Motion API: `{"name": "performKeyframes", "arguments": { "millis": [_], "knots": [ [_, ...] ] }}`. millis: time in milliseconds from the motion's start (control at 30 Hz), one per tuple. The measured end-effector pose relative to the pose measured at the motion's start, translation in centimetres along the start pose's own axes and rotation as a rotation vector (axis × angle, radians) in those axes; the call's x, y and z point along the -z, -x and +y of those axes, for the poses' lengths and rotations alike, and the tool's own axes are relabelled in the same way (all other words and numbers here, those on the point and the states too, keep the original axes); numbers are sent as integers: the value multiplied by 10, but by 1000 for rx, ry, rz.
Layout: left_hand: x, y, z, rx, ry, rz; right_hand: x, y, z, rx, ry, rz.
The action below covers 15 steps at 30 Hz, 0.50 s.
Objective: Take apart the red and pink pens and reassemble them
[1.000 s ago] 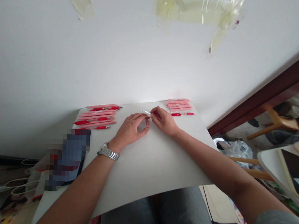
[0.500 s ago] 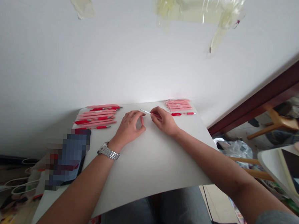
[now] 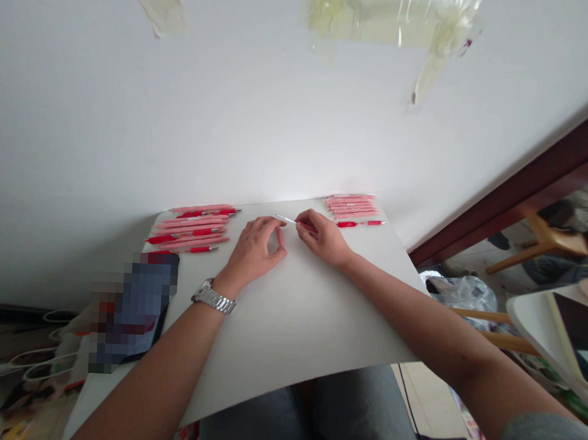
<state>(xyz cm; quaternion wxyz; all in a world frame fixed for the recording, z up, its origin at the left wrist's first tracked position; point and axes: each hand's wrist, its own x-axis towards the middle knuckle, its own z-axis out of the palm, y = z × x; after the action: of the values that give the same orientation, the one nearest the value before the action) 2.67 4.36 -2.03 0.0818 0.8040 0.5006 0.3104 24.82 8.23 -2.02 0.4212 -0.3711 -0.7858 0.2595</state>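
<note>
My left hand [image 3: 255, 249], with a metal-banded watch [image 3: 214, 297] at the wrist, is closed on a short pink pen barrel [image 3: 280, 237], pinched between thumb and fingers. Between the fingertips of my right hand [image 3: 326, 240] is a pen part with a thin white refill [image 3: 286, 219] sticking out leftward, its tip just above the left fingers. A pinkish-red piece shows partly within the right-hand grip; the rest is hidden. Both hands are over the white table [image 3: 298, 325], close together but apart.
Several pink and red pens [image 3: 192, 230] lie at the table's back left. At the back right are a row of pink pens [image 3: 352, 205] and a red pen [image 3: 360, 224]. A phone-like, blurred dark object [image 3: 144, 310] lies along the left edge. The wall [image 3: 280, 114] stands behind.
</note>
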Motion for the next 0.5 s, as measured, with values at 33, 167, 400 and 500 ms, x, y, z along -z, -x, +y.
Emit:
{"name": "performKeyframes", "arguments": {
  "millis": [33, 167, 400, 500],
  "knots": [
    [0, 0, 0, 0, -1, -3, 0, 0, 0, 4, -1, 1],
    [1, 0, 1, -1, -4, -8, 0, 0, 1, 5, -5, 3],
    [-1, 0, -1, -18, -15, 6, 0, 0, -1, -14, -3, -1],
    [-2, 0, -1, -26, 8, 44, 0, 0, -1, -18, -1, 2]
  ]
}}
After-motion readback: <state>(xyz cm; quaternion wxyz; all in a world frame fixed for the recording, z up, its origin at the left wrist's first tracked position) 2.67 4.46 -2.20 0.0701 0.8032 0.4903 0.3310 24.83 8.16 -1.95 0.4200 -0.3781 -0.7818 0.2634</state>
